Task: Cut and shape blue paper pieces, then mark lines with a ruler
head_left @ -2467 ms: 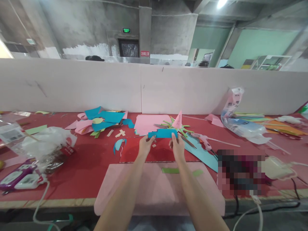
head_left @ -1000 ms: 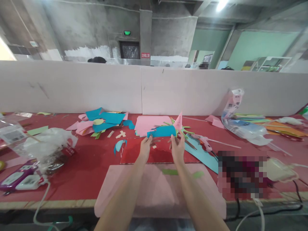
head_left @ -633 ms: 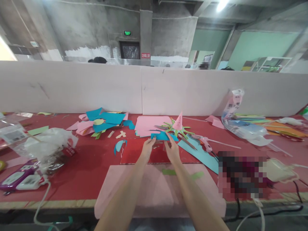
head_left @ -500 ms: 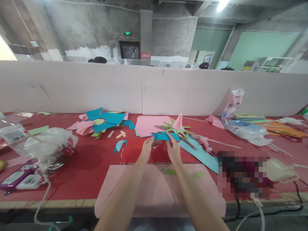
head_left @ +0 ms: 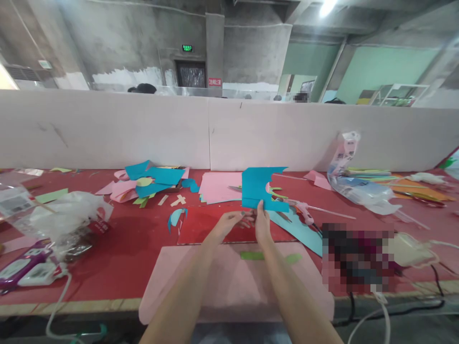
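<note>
My right hand [head_left: 263,223] pinches a blue sheet of paper [head_left: 256,188] by its lower edge, thumb on the near face. The sheet stands up facing me, with a crease near its bottom and a curved notch cut from its right side. My left hand [head_left: 229,223] is just left of and below it, fingers stretched out and holding nothing. Beneath both hands lies a glossy red board [head_left: 204,224]. Behind the blue sheet, a stack of pink paper [head_left: 218,186] with scissors [head_left: 234,188] on it is partly hidden.
Blue and pink paper scraps [head_left: 163,176] lie at the back left. Plastic bags [head_left: 71,215] and a purple device [head_left: 27,263] are further left. A pink glue gun [head_left: 305,213] rests beside a light blue strip [head_left: 297,231] at right. A white partition [head_left: 143,129] stands behind.
The blue paper has been raised upright and now hides the pink cone. My left hand has let go of it; my right hand keeps hold.
</note>
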### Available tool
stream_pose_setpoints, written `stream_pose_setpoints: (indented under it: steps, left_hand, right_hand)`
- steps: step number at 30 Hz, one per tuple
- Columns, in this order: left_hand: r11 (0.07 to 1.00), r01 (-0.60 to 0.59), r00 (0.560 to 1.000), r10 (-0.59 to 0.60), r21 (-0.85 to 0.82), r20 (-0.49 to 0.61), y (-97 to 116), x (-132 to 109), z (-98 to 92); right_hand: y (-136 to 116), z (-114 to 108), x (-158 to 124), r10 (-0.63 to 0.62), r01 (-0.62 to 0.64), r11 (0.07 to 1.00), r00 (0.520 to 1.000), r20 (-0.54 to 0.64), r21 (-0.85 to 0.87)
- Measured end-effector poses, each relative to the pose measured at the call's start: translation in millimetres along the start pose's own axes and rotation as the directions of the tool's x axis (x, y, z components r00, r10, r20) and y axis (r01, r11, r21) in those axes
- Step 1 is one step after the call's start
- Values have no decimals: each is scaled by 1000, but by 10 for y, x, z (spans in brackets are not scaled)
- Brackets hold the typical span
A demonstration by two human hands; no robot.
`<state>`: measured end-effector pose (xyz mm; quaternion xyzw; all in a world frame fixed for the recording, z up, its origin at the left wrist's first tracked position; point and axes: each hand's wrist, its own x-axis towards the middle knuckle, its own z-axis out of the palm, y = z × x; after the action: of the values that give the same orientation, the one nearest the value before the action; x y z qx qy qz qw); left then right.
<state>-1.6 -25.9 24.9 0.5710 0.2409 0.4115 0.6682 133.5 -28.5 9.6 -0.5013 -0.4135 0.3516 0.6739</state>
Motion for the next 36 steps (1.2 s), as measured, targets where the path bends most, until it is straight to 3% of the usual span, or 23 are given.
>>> stream_pose_setpoints:
  steps: [4, 10, 14, 18, 23, 28, 32, 36]
  left_hand:
    - [988, 93, 979, -69, 120, -192, -133, 100, -76]
    - [993, -7, 929, 51, 119, -366, -152, 135, -147]
    - [991, -54, 896, 103, 124, -432, -124, 148, -216]
    - [994, -52, 874, 94, 101, -476, -125, 165, -249]
    - [984, -138, 835, 176, 111, -521, -86, 124, -224]
    - [968, -194, 816, 250, 160, -522, 12, 68, -206]
    - [974, -154, 835, 217, 163, -505, 8, 98, -223]
    - [986, -134, 818, 164, 95, -551, -29, 146, -266]
  right_hand:
    - [-47, 17, -32, 86, -97, 994, 982, 171, 56]
    - [-89, 82, -92, 70, -89, 995, 937, 342, 40]
    - [-52, 57, -39, 13, -26, 995, 990, 144, 92]
    - [-9, 6, 38, 35, -34, 985, 999, -4, 168]
    - [-5, 1, 53, 69, -65, 980, 997, -17, 189]
    - [-26, -1, 35, 10, -7, 980, 1000, -12, 198]
    - [-24, -8, 35, 6, -4, 986, 1000, -9, 169]
    - [-17, 1, 41, 45, -47, 983, 999, 14, 180]
